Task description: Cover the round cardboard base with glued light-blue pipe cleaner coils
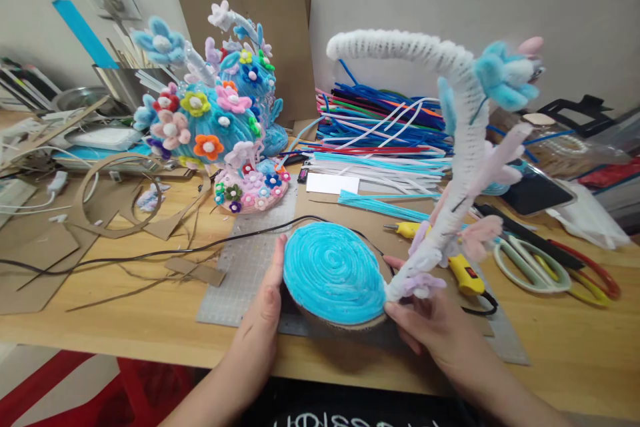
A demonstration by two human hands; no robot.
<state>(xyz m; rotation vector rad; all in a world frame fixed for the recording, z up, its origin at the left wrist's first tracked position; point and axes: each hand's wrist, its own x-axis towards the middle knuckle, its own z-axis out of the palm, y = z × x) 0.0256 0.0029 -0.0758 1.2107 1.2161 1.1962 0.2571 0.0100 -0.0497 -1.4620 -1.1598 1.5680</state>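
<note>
A round base (333, 272), its top covered with a blue spiral of fuzzy pipe cleaner over cardboard, sits tilted between my hands near the table's front edge. My left hand (265, 307) grips its left rim, thumb side up, with the other fingers hidden underneath. A white wrapped stem (463, 140) rises at the base's right edge and bends left at the top. My right hand (425, 320) is closed around the stem's foot, against the base. A blue flower (507, 77), pink pieces and a lilac flower (423, 283) are fixed along the stem.
Flower-covered blue pipe-cleaner pieces (215, 120) stand at the back left. Behind are bundled pipe cleaners (385, 120). A yellow glue gun (465, 273), scissors (533, 263) and pliers (590, 273) lie right. Cardboard scraps (195, 270) and a black cable (150, 255) lie left, a cutting mat (235, 293) beneath.
</note>
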